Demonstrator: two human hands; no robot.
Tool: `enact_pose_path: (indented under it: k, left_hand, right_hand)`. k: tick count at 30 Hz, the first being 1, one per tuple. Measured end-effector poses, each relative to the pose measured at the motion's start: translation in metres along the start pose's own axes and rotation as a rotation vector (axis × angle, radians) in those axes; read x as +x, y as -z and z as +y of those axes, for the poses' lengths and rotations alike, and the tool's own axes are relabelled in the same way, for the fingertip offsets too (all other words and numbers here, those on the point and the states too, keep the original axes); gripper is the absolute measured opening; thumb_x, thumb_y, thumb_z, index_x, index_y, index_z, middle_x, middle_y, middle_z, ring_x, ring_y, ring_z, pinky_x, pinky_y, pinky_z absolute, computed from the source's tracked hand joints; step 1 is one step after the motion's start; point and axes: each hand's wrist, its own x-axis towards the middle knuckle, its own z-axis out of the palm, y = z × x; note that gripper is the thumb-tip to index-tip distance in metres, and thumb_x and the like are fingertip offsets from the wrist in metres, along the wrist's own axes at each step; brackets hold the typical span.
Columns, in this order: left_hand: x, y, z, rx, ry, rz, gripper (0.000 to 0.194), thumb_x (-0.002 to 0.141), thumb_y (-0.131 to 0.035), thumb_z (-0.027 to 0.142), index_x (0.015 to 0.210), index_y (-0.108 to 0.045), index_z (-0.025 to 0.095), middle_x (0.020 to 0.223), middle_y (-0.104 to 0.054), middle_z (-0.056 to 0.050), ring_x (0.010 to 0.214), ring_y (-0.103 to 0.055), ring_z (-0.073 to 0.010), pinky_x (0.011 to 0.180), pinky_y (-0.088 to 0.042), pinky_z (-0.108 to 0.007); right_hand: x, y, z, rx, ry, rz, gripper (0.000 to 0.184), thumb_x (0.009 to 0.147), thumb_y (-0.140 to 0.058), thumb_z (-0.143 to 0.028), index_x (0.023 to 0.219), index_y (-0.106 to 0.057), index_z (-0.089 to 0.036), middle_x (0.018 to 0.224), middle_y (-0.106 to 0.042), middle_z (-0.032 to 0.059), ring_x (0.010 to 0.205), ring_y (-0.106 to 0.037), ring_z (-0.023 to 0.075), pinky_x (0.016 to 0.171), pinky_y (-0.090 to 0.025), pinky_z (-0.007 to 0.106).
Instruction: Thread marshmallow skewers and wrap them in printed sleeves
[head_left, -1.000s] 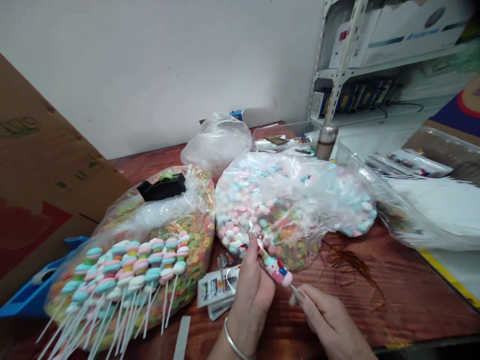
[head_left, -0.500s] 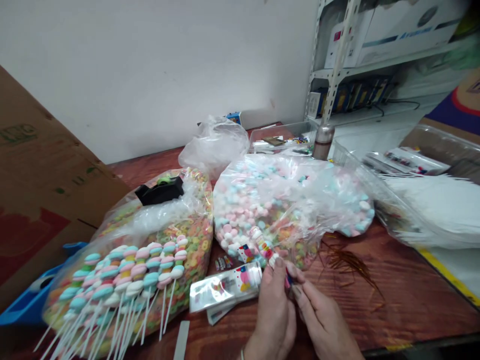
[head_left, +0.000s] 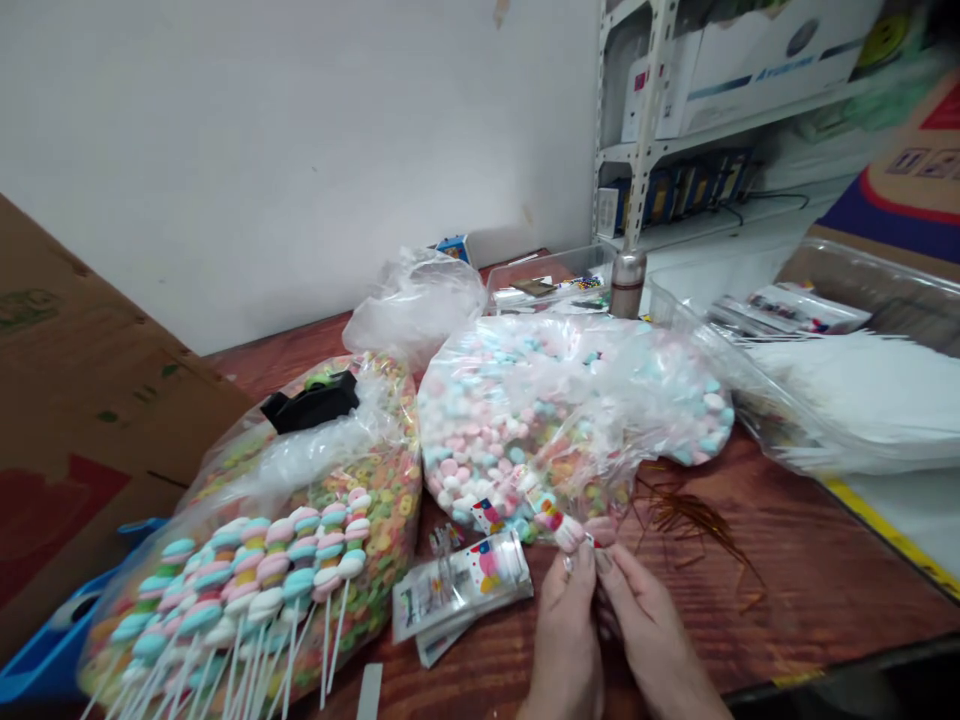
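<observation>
My left hand [head_left: 564, 628] and my right hand [head_left: 651, 630] meet at the front of the red-brown wooden table [head_left: 810, 580], fingers pinched together at the base of a wrapped candy skewer [head_left: 546, 510]. The skewer carries pastel marshmallow pieces in a clear printed sleeve and points up and to the left toward a bag of pastel marshmallows [head_left: 555, 410]. A stack of empty printed sleeves [head_left: 461, 583] lies just left of my left hand. Finished skewers [head_left: 255, 580] with white sticks rest on a bag of coloured cereal rings [head_left: 375, 480].
A black tape dispenser [head_left: 311, 400] sits on the cereal bag. A cardboard box [head_left: 82, 400] leans at left above a blue tray [head_left: 41, 660]. A clear bag of white sticks [head_left: 847, 400], a metal bottle [head_left: 627, 283] and a shelf rack [head_left: 675, 110] stand at right.
The skewer went from lying across my left hand to standing above both hands, which came together at its base. The view shifted a little down and right.
</observation>
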Motion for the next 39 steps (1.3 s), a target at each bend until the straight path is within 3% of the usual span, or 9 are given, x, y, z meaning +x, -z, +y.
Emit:
enact_pose_path:
  k: [2, 6, 12, 18, 22, 25, 26, 31, 39]
  left_hand:
    - [-0.003, 0.005, 0.002, -0.001, 0.024, -0.06, 0.039, 0.079, -0.071, 0.043, 0.106, -0.074, 0.015, 0.096, -0.072, -0.012, 0.094, -0.065, -0.024, 0.09, -0.048, -0.035]
    - [0.001, 0.015, 0.002, 0.015, 0.074, -0.053, 0.038, 0.075, -0.076, 0.041, 0.102, -0.077, 0.016, 0.066, -0.066, -0.003, 0.062, -0.059, -0.0134, 0.068, -0.049, -0.025]
    - [0.004, 0.019, 0.002, 0.123, 0.07, 0.055, 0.026, 0.072, -0.08, 0.035, 0.091, -0.08, 0.017, 0.083, -0.075, -0.007, 0.082, -0.067, -0.0192, 0.084, -0.049, -0.029]
    - [-0.013, 0.035, 0.015, 0.07, 0.286, -0.2, 0.042, 0.064, -0.085, 0.042, 0.097, -0.078, 0.018, 0.107, -0.074, -0.014, 0.104, -0.065, -0.0312, 0.093, -0.049, -0.041]
    - [-0.016, 0.041, 0.017, 0.035, 0.282, -0.193, 0.027, 0.058, -0.088, 0.037, 0.071, -0.074, 0.019, 0.097, -0.074, -0.011, 0.099, -0.067, -0.0309, 0.09, -0.052, -0.042]
    - [-0.01, 0.043, 0.025, 0.101, 0.091, -0.053, 0.02, 0.063, -0.086, 0.031, 0.064, -0.072, 0.017, 0.082, -0.072, -0.006, 0.089, -0.069, -0.026, 0.088, -0.053, -0.04]
    - [-0.007, 0.044, 0.029, 0.124, 0.022, -0.007, 0.02, 0.063, -0.087, 0.03, 0.065, -0.072, 0.017, 0.08, -0.071, -0.005, 0.086, -0.069, -0.0244, 0.087, -0.054, -0.039]
    - [-0.001, 0.054, 0.041, 0.242, -0.076, 0.034, 0.02, 0.066, -0.084, 0.032, 0.067, -0.071, 0.017, 0.079, -0.069, -0.003, 0.067, -0.063, -0.0159, 0.066, -0.051, -0.029]
    - [-0.009, 0.06, 0.039, 0.817, -0.212, 0.018, 0.035, 0.084, -0.066, 0.042, 0.062, -0.062, 0.016, 0.062, -0.055, 0.0, 0.064, -0.046, -0.0141, 0.062, -0.035, -0.025]
  right_hand:
    - [-0.001, -0.004, -0.008, 0.196, -0.152, -0.051, 0.048, 0.074, -0.069, -0.066, 0.081, -0.058, -0.021, 0.056, -0.043, -0.0093, 0.042, -0.038, 0.0054, 0.04, -0.035, 0.016]
    - [-0.007, -0.006, -0.019, 0.332, -0.356, -0.219, 0.049, 0.073, -0.07, -0.066, 0.078, -0.05, -0.022, 0.054, -0.031, -0.0133, 0.041, -0.014, 0.0027, 0.037, -0.02, 0.016]
    - [-0.018, 0.003, -0.011, -0.183, 0.114, -0.078, 0.035, 0.09, -0.055, -0.057, 0.085, -0.056, -0.022, 0.073, -0.053, -0.002, 0.064, -0.047, 0.0119, 0.061, -0.041, 0.023]
    - [-0.027, -0.002, -0.003, 0.336, -0.344, -0.461, 0.045, 0.082, -0.056, -0.068, 0.092, -0.045, -0.026, 0.058, -0.029, -0.0129, 0.037, -0.013, 0.0034, 0.036, -0.017, 0.017]
    - [-0.031, 0.008, -0.011, 0.236, -0.343, -0.58, 0.047, 0.079, -0.06, -0.067, 0.084, -0.05, -0.022, 0.056, -0.04, -0.0099, 0.037, -0.028, 0.0042, 0.04, -0.026, 0.018]
    - [-0.032, 0.041, -0.032, -0.039, -0.185, -0.508, 0.021, 0.089, -0.063, -0.039, 0.085, -0.063, -0.019, 0.085, -0.059, 0.002, 0.074, -0.054, 0.0124, 0.068, -0.044, 0.024]
    - [-0.031, 0.056, -0.039, -0.395, 0.051, -0.419, 0.015, 0.094, -0.055, -0.031, 0.093, -0.067, -0.021, 0.093, -0.06, 0.0038, 0.089, -0.055, 0.0156, 0.079, -0.044, 0.027]
    - [-0.016, 0.122, -0.05, -1.361, 0.532, -0.422, 0.044, 0.094, -0.046, -0.007, 0.127, -0.061, -0.031, 0.132, -0.056, 0.0112, 0.116, -0.053, 0.0251, 0.092, -0.045, 0.039]
    - [-0.007, 0.116, -0.029, -1.485, 0.82, -0.459, 0.02, 0.094, -0.05, -0.01, 0.101, -0.066, -0.02, 0.117, -0.064, 0.0089, 0.103, -0.057, 0.0231, 0.087, -0.044, 0.037]
